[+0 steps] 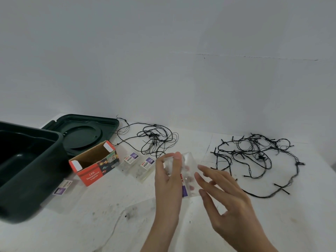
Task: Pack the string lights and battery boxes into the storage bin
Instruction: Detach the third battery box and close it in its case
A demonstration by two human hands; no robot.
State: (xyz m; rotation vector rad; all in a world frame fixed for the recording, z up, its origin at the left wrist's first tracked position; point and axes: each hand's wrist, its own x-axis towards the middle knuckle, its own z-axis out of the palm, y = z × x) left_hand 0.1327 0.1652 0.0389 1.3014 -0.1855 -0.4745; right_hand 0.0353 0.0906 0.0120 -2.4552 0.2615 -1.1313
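String lights [254, 157] lie tangled far right on bench [101, 206], bin [27, 171] open at left, ready for loading. Left hand [168, 180] grip pinched on clear packet [189, 171], lifted for handling; right hand [229, 199] fingers apart, just beside it.

Dark green storage bin [27, 160] sits open at far left, looks empty. Two black string lights, both loose tangles on the counter: thin-wire one [154, 140] centre-back, thicker one [254, 157] at right. Clear packet [189, 177] held upright between both hands, reddish bits inside.
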